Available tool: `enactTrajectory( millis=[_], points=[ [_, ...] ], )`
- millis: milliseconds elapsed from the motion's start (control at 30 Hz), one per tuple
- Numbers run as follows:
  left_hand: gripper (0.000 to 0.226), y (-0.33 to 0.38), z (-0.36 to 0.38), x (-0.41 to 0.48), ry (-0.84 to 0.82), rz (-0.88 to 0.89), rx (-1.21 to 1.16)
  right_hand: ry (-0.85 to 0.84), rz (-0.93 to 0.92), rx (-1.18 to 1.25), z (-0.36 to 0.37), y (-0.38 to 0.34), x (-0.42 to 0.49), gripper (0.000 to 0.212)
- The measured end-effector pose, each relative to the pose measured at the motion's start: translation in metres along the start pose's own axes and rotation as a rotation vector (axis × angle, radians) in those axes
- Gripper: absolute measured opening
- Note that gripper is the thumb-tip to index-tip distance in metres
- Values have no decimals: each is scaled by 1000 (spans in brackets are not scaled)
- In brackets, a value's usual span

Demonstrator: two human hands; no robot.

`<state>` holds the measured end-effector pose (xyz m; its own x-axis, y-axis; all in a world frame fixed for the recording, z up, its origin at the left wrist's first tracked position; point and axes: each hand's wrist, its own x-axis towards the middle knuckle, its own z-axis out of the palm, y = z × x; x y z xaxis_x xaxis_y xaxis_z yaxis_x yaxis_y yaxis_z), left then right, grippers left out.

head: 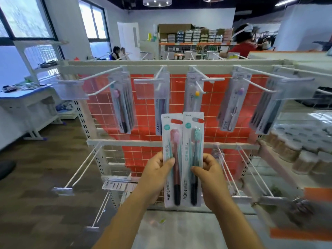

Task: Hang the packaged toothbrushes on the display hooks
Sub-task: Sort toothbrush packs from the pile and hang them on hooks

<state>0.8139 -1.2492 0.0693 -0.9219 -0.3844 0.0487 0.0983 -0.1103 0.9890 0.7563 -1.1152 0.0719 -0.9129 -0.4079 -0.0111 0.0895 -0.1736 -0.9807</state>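
**Two Hane toothbrush packs in hand, in front of the rack**

- Left hand (158,170): grips the pink-brush pack (173,141) around mid-height. Thumb lies across the front and the fingers are curled behind it.
- Right hand (211,172): grips the teal-brush pack (193,155). Thumb is on the front face and the fingers are curled round the right edge.
- Both packs are upright and side by side with their inner edges touching. They're held off the hooks, in front of the display rack (143,105), between its top and lower rails.
- Print: "Hane" runs vertically at the bottom of each card. There's a round teal badge near the top and Chinese characters mid-card, too small to read.
- Packs: white card with a clear blister, hang slot at the top, one brush each with a dark handle end. One head is pink, the other teal.
- Top rail hooks (100,73) carry hanging packs (123,105). Several of those also read "Hane" at the bottom.
- Lower rail hooks (80,168) stick out towards the camera.
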Motion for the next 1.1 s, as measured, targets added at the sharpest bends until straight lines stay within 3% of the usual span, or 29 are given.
enactTrajectory(
  millis=[500, 767, 1100],
  points=[
    [18, -10, -72, 33, 37, -86, 19, 24, 28, -83, 69, 31, 33, 37],
    [21, 13, -113, 30, 24, 80, 26, -33, -31, -40, 104, 26, 36, 39],
    [27, 52, -144, 15, 109, 269, 42, -235, -114, 10, 140, 2, 37, 36]
  ],
)
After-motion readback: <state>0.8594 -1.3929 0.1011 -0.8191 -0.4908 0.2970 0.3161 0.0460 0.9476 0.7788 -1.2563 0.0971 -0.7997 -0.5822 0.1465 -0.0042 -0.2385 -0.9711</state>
